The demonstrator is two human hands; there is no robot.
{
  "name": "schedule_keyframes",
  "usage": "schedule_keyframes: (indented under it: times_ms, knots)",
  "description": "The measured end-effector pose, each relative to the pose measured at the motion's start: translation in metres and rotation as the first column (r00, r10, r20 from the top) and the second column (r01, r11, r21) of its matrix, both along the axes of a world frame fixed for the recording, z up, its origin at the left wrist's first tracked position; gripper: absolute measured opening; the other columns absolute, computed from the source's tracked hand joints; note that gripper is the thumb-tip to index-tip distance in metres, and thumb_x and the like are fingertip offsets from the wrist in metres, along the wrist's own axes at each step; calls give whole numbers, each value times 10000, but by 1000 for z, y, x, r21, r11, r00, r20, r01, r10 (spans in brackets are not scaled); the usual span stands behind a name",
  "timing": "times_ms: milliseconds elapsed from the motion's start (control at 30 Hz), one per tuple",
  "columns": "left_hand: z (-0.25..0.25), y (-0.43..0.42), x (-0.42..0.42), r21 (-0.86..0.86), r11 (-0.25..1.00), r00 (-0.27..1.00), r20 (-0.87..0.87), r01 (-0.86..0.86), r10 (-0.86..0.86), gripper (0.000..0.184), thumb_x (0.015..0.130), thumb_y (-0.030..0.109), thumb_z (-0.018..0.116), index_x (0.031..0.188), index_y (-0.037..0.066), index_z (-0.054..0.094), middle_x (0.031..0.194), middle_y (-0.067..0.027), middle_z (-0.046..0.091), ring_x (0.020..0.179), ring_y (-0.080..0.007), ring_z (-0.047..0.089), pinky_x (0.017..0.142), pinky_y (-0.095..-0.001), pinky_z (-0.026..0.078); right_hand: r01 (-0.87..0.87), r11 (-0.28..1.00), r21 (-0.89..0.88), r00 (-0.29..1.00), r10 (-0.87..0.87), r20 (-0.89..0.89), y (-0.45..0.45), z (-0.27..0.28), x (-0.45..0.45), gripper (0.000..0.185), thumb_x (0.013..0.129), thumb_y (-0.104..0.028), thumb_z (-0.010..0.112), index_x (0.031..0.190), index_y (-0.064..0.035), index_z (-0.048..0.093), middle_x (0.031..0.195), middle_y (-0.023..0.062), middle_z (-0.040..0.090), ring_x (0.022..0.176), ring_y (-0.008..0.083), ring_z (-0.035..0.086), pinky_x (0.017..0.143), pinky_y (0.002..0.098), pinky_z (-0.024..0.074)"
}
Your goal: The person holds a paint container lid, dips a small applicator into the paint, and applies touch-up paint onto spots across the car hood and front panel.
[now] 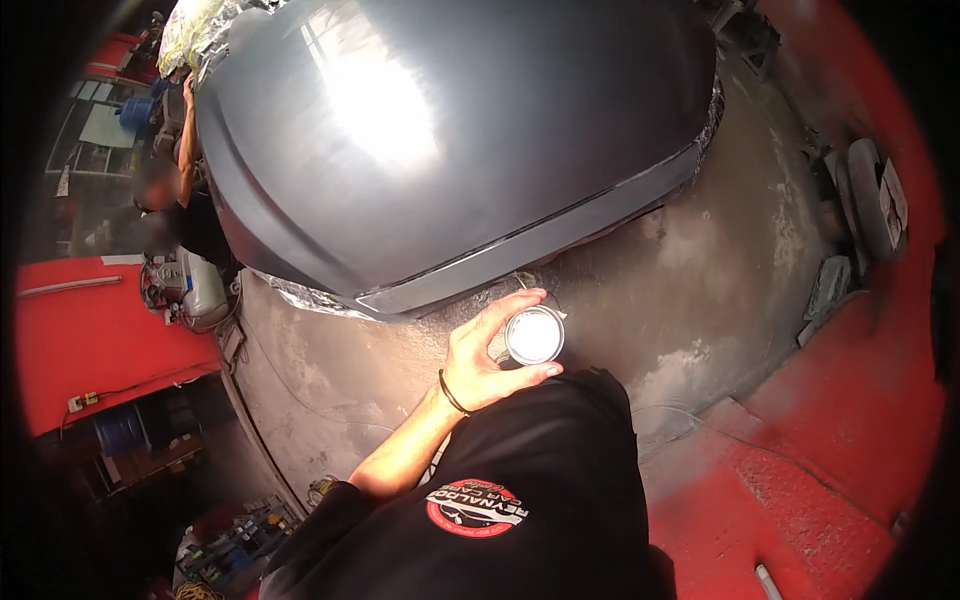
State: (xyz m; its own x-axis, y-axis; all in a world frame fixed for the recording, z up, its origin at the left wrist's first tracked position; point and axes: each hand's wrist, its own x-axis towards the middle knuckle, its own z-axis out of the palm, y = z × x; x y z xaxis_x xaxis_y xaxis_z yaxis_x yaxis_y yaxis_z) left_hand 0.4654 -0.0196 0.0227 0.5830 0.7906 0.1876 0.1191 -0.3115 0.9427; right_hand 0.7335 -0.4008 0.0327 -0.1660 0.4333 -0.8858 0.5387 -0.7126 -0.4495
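Left hand, just below the middle of the frame, is curved into a wide C, fingers along the upper side and thumb beneath, and it has hold of a small round tin. That spread looks matched to the tin's width, gripping the wall and leaving the top uncovered, presumably to keep it level. The top glares white, so I can't tell lid from contents! A dark band circles the wrist, and below comes the black shirt with its round red badge, the tin held close to the body, likely for steadiness. No right hand on show, so its state is anyone's guess. Up across the top centre stretches a big dark grey car panel, sunlight blazing off it, the tin near its lower edge but apart from it. Crinkled silvery covering peeks out along that edge, perhaps to shield what's underneath. Out to the upper left, a co-worker in a dark sleeve has an arm raised beside the panel; below that, a grey tank against red. Far right, a tyre-like shape leans upright, probably stowed aside.
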Motion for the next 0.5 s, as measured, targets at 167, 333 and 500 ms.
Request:
schedule_keyframes:
  times_ms: [167, 333, 500]
  knots:
    - [18, 18, 21, 24, 993, 993, -35, -112, 113, 864, 721, 184, 1032, 1461, -13, 632, 1457, -220, 699, 1398, -341, 659, 1211, -477, 488, -63, 997, 35, 998, 64, -11, 63, 3, 68, 417, 826, -281, 868, 1179, -66, 815, 1154, 208, 796, 1092, 410, 750, 942, 465, 594]
    - [15, 24, 39, 30, 943, 942, -39, -332, 333, 863, 725, 177, 1030, 1462, -21, 627, 1447, -229, 704, 1404, -347, 653, 1232, -482, 465, -157, 986, 57, 986, 160, -50, 130, -6, 140, 436, 812, -281, 876, 1180, -59, 807, 1156, 215, 792, 1097, 421, 743, 944, 470, 589]
    - [16, 33, 83, 32, 815, 808, -121, -578, 577, 847, 729, 166, 1028, 1457, -3, 629, 1439, -219, 708, 1371, -347, 676, 1186, -456, 514, -279, 956, 94, 947, 290, -140, 208, -24, 224, 456, 797, -281, 883, 1182, -51, 798, 1158, 222, 789, 1101, 432, 736, 945, 475, 584]
